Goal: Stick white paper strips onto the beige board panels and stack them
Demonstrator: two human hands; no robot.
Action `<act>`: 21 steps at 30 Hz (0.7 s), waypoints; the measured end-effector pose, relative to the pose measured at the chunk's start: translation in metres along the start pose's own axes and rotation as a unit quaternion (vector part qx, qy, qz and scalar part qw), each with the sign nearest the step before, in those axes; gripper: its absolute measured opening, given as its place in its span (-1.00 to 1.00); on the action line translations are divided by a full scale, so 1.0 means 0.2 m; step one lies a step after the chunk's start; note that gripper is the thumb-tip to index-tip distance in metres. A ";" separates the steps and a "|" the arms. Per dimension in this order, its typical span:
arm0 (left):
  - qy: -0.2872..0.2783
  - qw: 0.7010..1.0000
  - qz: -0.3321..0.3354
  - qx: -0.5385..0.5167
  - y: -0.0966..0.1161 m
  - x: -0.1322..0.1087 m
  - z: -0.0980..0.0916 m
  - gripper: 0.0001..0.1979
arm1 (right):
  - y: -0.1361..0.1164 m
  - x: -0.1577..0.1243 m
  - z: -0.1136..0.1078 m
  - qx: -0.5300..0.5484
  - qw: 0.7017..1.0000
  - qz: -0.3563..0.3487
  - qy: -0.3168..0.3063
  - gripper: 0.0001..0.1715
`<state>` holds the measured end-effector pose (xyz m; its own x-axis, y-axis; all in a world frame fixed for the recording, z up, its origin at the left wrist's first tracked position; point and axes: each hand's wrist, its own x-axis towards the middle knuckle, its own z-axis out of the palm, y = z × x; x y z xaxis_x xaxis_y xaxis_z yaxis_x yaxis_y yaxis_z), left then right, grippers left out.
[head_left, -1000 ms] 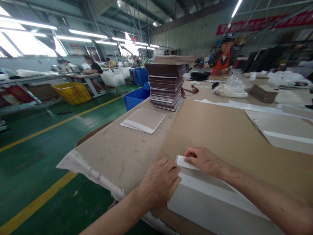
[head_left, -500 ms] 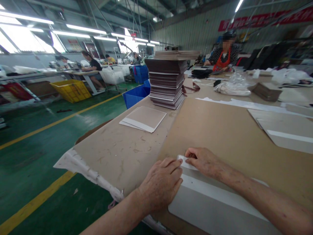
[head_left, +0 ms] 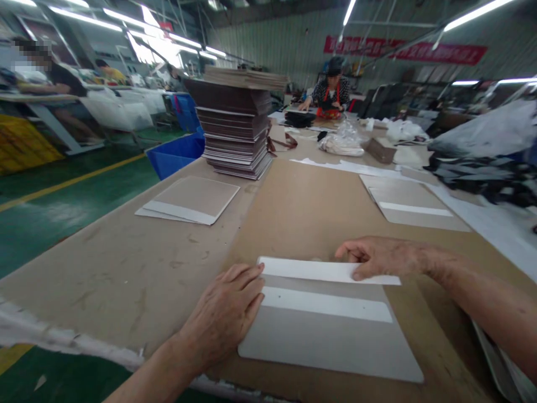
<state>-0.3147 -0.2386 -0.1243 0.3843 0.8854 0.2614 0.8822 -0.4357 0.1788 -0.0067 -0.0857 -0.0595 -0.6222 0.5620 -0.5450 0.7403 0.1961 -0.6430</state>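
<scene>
A grey board (head_left: 327, 344) with rounded corners lies flat before me, a white band (head_left: 327, 305) across it. Along its far edge runs a loose-looking white strip (head_left: 306, 270), its right end sticking out past the board. My left hand (head_left: 229, 308) rests at the board's left edge, fingers stretched side by side and fingertips touching the strip's left end; its thumb is hidden. Toward the strip's right end, my right hand (head_left: 384, 257) is closed on the strip, thumb on top and fingers curled at the far edge.
Two overlapping boards (head_left: 188, 196) lie to the left, before a tall stack of brown boards (head_left: 235, 123). More banded boards (head_left: 413, 204) lie at the right. A blue bin (head_left: 174, 154) stands beside the table. Across the table, a person in a red apron (head_left: 329, 103) is at work.
My right hand has moved right along the white strip, away from my left hand, which stays at the strip's left end. The view has turned to the right.
</scene>
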 end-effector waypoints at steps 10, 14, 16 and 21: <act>0.023 0.999 0.038 0.024 -0.04 0.00 0.03 -0.74 | 0.35 -0.11 0.25 0.140 0.949 0.068 0.276 -0.73; 0.022 0.998 0.044 0.035 -0.06 -0.01 0.05 -0.74 | 0.37 -0.13 0.32 0.102 0.933 0.082 0.336 -0.79; 0.026 0.998 0.050 0.040 -0.07 -0.01 0.05 -0.73 | 0.36 -0.14 0.34 0.077 0.923 0.097 0.363 -0.80; 0.028 0.996 0.061 0.057 -0.08 -0.01 0.06 -0.71 | 0.31 -0.13 0.36 0.033 0.910 0.135 0.392 -0.83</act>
<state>-0.3263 -0.2308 -0.1382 0.4775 0.8151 0.3280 0.8564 -0.5152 0.0334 0.0372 -0.1456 -0.1232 -0.0282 0.9876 -0.1543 0.8065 -0.0687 -0.5872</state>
